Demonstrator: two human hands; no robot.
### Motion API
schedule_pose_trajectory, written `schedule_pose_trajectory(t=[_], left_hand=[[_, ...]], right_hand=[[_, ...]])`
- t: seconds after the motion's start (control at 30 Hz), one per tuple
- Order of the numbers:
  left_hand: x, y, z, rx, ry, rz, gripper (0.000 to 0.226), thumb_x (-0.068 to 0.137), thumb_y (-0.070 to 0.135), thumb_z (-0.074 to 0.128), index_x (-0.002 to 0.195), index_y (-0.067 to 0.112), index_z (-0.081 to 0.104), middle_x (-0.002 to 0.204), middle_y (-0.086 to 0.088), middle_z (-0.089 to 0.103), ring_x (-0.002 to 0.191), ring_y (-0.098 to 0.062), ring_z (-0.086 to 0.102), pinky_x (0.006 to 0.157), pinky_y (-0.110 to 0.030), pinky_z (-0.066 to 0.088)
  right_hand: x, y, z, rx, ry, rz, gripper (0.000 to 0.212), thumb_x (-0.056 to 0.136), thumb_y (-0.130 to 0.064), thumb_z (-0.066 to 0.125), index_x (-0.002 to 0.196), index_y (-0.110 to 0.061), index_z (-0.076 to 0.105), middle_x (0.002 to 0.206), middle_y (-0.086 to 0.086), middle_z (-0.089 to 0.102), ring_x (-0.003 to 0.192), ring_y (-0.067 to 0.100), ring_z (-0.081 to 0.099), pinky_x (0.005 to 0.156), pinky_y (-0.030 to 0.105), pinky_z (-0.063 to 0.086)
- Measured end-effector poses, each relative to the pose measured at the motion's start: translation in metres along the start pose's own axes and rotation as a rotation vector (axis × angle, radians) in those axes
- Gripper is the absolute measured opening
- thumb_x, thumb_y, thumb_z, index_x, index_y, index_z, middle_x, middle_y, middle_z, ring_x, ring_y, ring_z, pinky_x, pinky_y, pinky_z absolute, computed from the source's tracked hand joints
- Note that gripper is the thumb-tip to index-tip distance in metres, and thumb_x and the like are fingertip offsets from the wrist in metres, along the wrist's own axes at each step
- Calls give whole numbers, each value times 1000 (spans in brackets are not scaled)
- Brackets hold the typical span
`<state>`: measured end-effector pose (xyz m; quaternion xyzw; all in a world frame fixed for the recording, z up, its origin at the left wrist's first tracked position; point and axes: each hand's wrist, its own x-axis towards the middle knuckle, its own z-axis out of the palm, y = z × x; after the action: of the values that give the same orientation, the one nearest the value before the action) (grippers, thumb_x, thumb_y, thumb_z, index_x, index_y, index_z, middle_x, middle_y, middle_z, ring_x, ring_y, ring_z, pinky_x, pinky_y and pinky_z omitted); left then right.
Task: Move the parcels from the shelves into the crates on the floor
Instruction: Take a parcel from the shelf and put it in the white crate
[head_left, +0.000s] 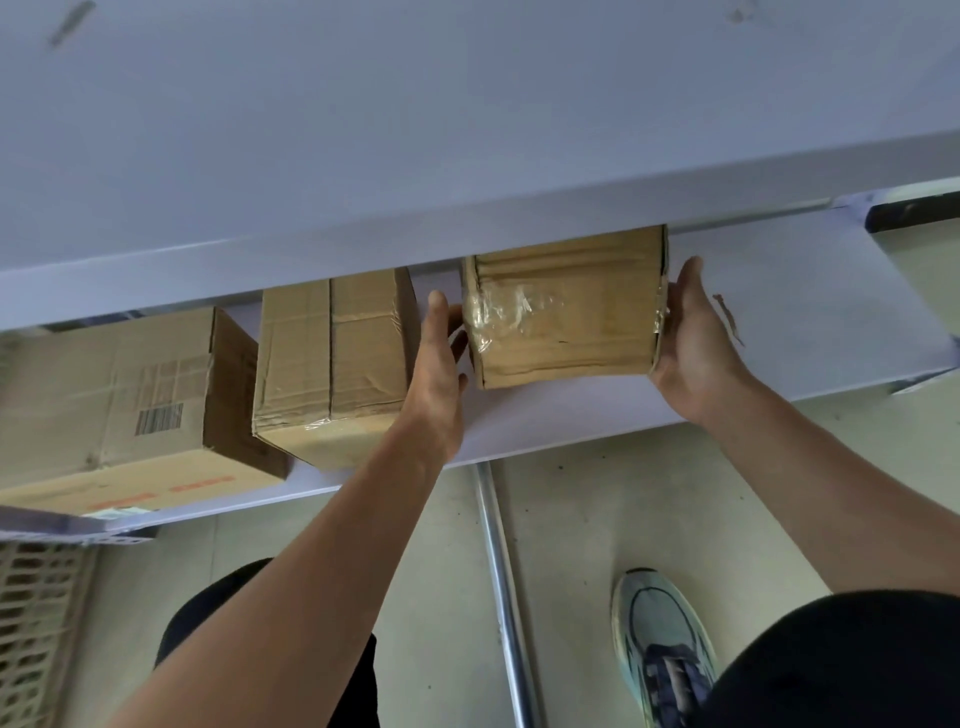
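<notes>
Clamping taped parcel (566, 317) toward right end of shelf (789, 296): left hand (439, 364), right hand (691, 338), straight fingers (438, 312) pressing opposite sides.

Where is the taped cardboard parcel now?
Head view: the tape-wrapped brown cardboard parcel sits right of centre on the white shelf, between left hand and right hand.
</notes>
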<state>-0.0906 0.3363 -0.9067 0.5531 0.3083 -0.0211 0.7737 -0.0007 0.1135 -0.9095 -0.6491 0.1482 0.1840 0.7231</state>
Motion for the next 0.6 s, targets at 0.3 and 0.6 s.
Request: schedule_pose_trajectory(t=[0.3, 0.6], left_hand=[[-18, -17, -6, -132, -131, -145, 74, 102, 80, 31, 113, 31, 86, 122, -7, 81, 109, -27, 80, 85, -45, 67], [-21, -32, -3, -68, -236, 108, 73, 112, 63, 8, 157, 25, 51, 149, -6, 67, 139, -23, 63, 117, -43, 51]], right_hand=[[-12, 19, -6, -63, -72, 120, 87, 96, -84, 27, 129, -19, 75, 124, 11, 78, 120, 34, 73, 105, 49, 55], [-28, 45, 0, -17, -271, -9, 76, 101, -77, 17, 153, -35, 53, 144, 3, 69, 132, 28, 66, 101, 48, 59]])
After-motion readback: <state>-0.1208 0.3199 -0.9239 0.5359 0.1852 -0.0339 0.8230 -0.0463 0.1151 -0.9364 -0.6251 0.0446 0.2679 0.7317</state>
